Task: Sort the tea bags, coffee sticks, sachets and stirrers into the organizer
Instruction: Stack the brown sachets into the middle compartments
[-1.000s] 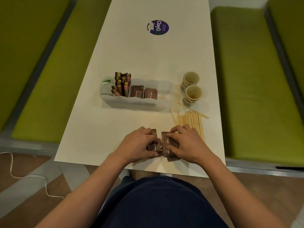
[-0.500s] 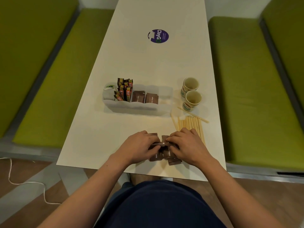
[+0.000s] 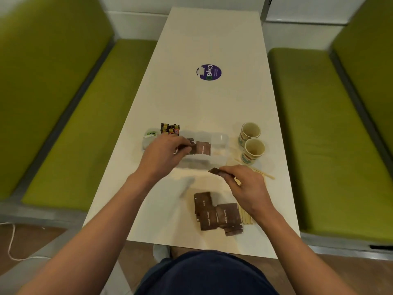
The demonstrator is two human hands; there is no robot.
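A: Count, lower centre of frame?
B: One loose pile of sachets [image 3: 214, 212]. They are flat brown paper rectangles that overlap; at least four, exact number unclear. They lie on the smooth white table [image 3: 191, 103].
A: Hands?
B: The left hand [image 3: 163, 155], centre frame, pinches one brown sachet [image 3: 190, 147] over the organizer [image 3: 221, 143], a long clear plastic tray with rounded ends. The right hand [image 3: 246, 188], right of centre, pinches a second sachet [image 3: 215, 171] by its edge, between organizer and pile.
A: Organizer contents?
B: Left end: tea bags [image 3: 152, 134], white and green, count unclear. Next: coffee sticks [image 3: 170, 129], upright, in dark glossy wrappers, bunched. Middle: standing sachets [image 3: 203, 147], brown, at least two.
A: Rest?
B: Stirrers [image 3: 246, 217] are thin pale wooden sticks, partly hidden by the right hand, so uncounted. Two paper cups [image 3: 254, 150] stand upright and touching, right of the organizer. One round purple sticker [image 3: 209, 72], upper centre. Two green cushioned benches [image 3: 63, 135], left and right edges.
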